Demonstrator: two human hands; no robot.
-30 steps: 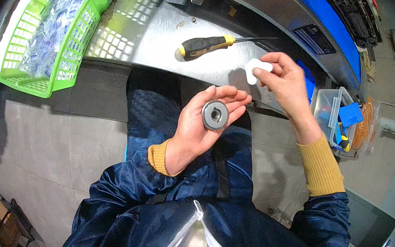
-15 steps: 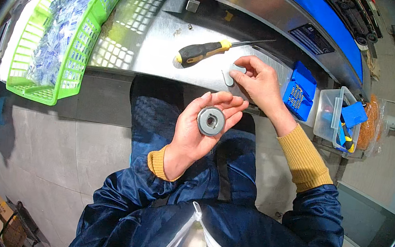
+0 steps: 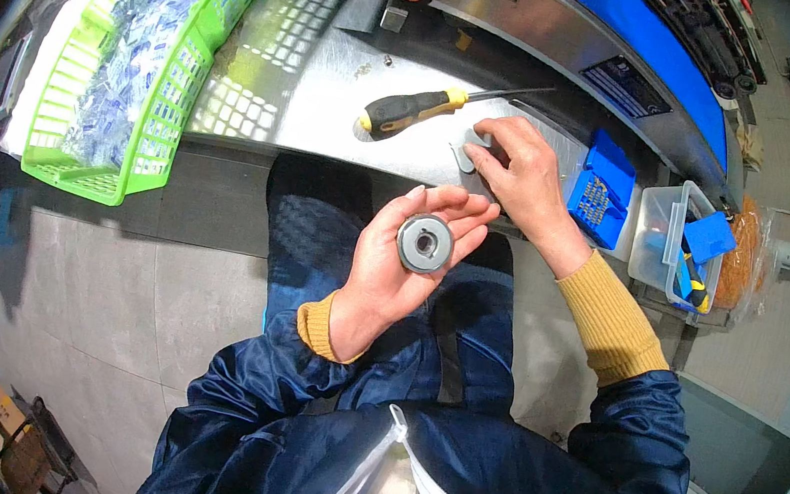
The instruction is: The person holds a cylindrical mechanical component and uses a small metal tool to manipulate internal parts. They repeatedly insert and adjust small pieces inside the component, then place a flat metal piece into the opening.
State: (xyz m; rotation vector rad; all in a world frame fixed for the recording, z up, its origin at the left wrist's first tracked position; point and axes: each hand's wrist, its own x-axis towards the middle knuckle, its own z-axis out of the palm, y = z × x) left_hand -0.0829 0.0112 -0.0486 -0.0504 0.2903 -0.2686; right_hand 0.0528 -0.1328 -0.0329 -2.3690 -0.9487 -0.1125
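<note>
My left hand [image 3: 382,270] is turned palm up over my lap, its fingers stretched out together. On it rests a round grey metal disc [image 3: 409,240] with a dark hole through its middle. My right hand [image 3: 524,169] reaches to the front of the metal bench, thumb and forefinger pinched at a small flat grey piece [image 3: 466,160] with a rounded end. The fingers hide part of that piece, so its kind is unclear. Beyond it lies a black and yellow screwdriver [image 3: 404,112], its shaft pointing right; neither hand touches it.
At the left stands a green mesh basket [image 3: 153,137] full of clear packets. Right of my right hand are an open blue case [image 3: 601,200] of small bits and a clear plastic box [image 3: 652,253] with tools. A steel machine frame [image 3: 537,24] borders the bench behind.
The view has shifted slightly, so the bench things appear a little further right and lower. My right hand has drawn back slightly at the grey piece. The disc stays on my left hand.
</note>
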